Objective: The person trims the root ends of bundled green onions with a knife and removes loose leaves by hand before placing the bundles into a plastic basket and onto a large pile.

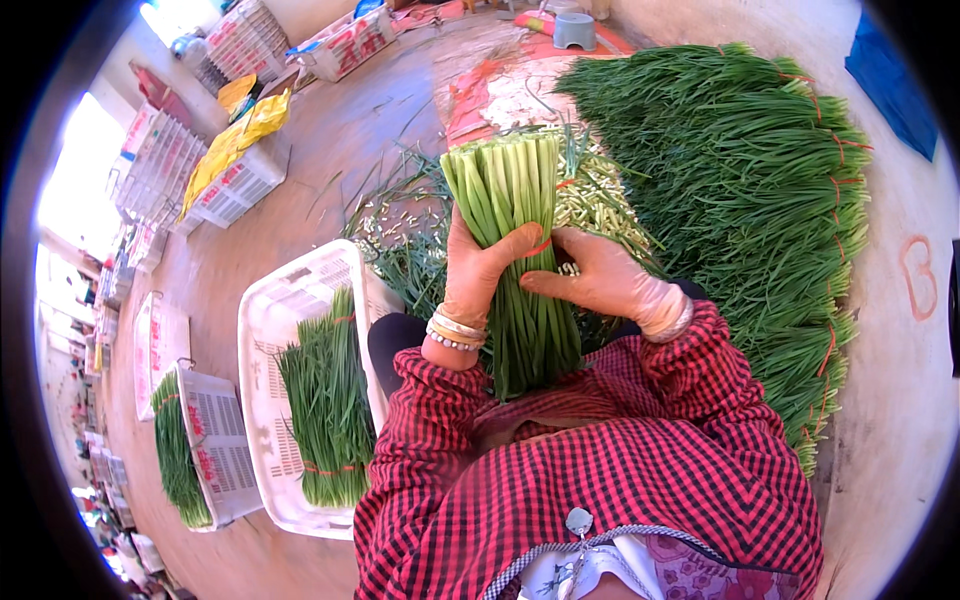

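Observation:
A thick bundle of garlic chives (505, 190) stands upright in front of me, cut pale ends up, dark green leaves hanging toward my lap. My left hand (478, 265) is closed round its left side, the thumb across the front. A red band (540, 248) shows on the bundle by that thumb. On the right side, my right hand (608, 280) grips the bundle with the thumb on the leaves below the band; its other fingers are partly hidden behind.
Many banded chive bundles (720, 160) are piled along the wall on the right. At my left, a white plastic crate (252, 390) holds more bundles (325, 420). Loose trimmings (600, 200) litter the floor ahead. Another crate (218, 440) and a yellow-covered one (235, 190) stand farther left.

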Tool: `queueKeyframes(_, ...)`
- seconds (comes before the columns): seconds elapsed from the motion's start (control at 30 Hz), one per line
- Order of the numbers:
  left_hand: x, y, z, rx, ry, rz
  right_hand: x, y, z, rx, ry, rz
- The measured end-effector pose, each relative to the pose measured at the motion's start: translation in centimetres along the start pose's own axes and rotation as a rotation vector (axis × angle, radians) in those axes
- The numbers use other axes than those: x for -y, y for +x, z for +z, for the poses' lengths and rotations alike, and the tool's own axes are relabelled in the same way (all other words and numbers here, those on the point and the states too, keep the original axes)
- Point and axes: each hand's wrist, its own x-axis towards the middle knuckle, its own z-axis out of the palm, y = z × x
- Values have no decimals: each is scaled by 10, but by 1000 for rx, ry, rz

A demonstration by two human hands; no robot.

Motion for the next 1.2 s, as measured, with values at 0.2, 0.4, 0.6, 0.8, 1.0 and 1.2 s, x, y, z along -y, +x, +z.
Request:
queueKeyframes(0.2, -3, -7, -4, -6, -136, -43, -31, 6, 2, -225, 250, -234)
queueKeyframes(0.4, -14, -13, 5, 76, -138, 14, -39, -1, 34, -60, 488, -97)
queueKeyframes(0.6, 11, -18, -22, -87, 342, 204, -50, -5, 35, -193, 566, 32)
queueKeyframes(0.8, 44, -49, 1, 60, 204, 5, -19, 1, 32, -270, 51, 103)
queueKeyframes(1.0, 43, -39, -21, -92, -239, -214, -4, -9, 27, -157, -260, -252)
queueKeyframes(1.2, 40, -42, -39, 73, -592, -196, -18, -8, 16, -147, 5, -186)
